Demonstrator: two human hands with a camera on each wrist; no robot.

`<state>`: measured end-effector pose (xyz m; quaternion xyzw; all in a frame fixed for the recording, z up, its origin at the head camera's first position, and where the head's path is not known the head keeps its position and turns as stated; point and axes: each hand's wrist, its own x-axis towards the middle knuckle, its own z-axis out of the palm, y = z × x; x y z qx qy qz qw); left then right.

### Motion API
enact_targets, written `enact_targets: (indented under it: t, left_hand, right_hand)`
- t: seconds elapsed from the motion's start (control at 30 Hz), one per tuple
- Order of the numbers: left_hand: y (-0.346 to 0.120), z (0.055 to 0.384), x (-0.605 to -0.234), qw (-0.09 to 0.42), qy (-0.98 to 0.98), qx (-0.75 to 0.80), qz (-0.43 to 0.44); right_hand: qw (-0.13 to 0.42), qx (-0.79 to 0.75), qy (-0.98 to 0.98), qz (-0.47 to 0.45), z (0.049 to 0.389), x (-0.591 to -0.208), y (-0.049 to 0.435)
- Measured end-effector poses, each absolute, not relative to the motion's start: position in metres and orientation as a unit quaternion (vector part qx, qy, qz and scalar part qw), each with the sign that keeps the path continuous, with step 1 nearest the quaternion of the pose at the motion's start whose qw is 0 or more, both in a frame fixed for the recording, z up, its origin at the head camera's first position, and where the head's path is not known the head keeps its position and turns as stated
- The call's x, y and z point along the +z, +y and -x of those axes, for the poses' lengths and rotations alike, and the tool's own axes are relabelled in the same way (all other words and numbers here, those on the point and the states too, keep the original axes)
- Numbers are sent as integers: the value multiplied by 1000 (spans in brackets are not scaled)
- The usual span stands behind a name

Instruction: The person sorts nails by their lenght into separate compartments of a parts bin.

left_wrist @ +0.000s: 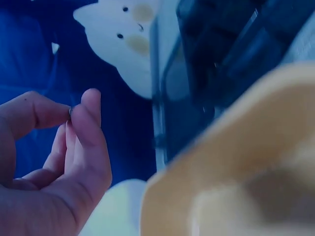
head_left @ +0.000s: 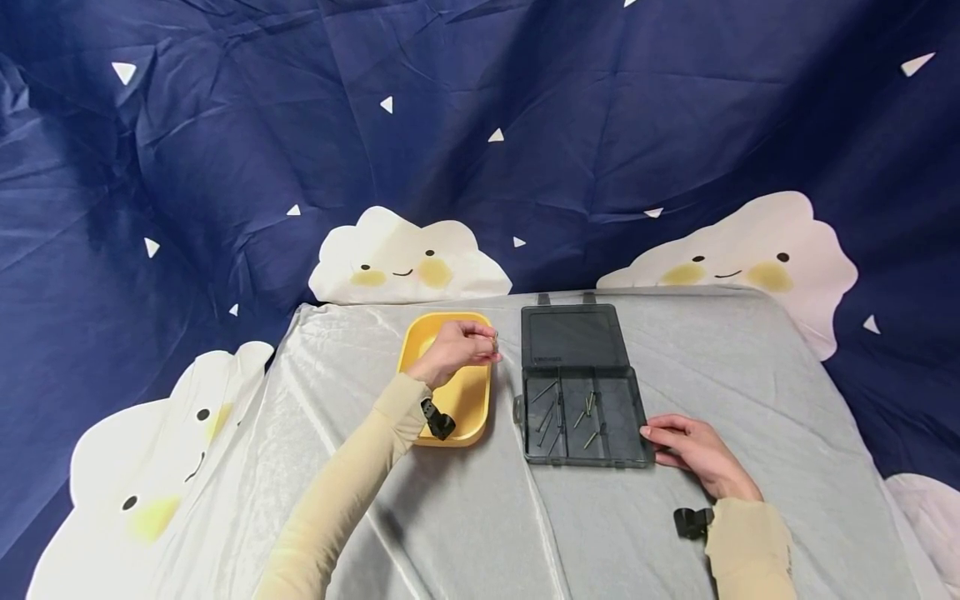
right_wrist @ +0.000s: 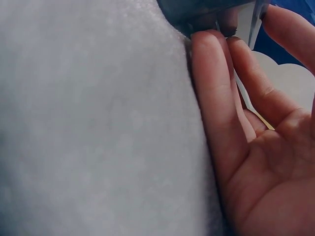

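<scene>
My left hand (head_left: 456,346) is over the yellow bin (head_left: 408,337), its fingertips near the bin's right rim. Thumb and finger pinch a small metal piece (left_wrist: 70,112), mostly hidden by the fingertips. A dark translucent organizer box (head_left: 626,408) lies to the right with its lid (head_left: 573,335) laid back. Several thin screws or nails (head_left: 581,414) lie in its left and middle compartments; the right one shows none. My right hand (head_left: 693,450) grips the box's front right corner, thumb on the edge and fingers against the side, also visible in the right wrist view (right_wrist: 268,123).
Grey cloth (head_left: 480,525) covers the table. A dark blue curtain (head_left: 450,158) with white clouds and small triangles hangs behind and to the sides. The box's latch (head_left: 517,410) sticks out on its left side, toward the yellow bin.
</scene>
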<state>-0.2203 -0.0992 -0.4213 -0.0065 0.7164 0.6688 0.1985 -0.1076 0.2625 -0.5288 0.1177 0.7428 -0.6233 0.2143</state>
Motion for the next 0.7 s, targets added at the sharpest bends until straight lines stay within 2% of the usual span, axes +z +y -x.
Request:
enact_targets:
  t: [0.7]
  left_hand:
    - [-66,193,-420,203,675,710,-11]
  right_hand:
    - [204,-637,736,-107,106,-529,262]
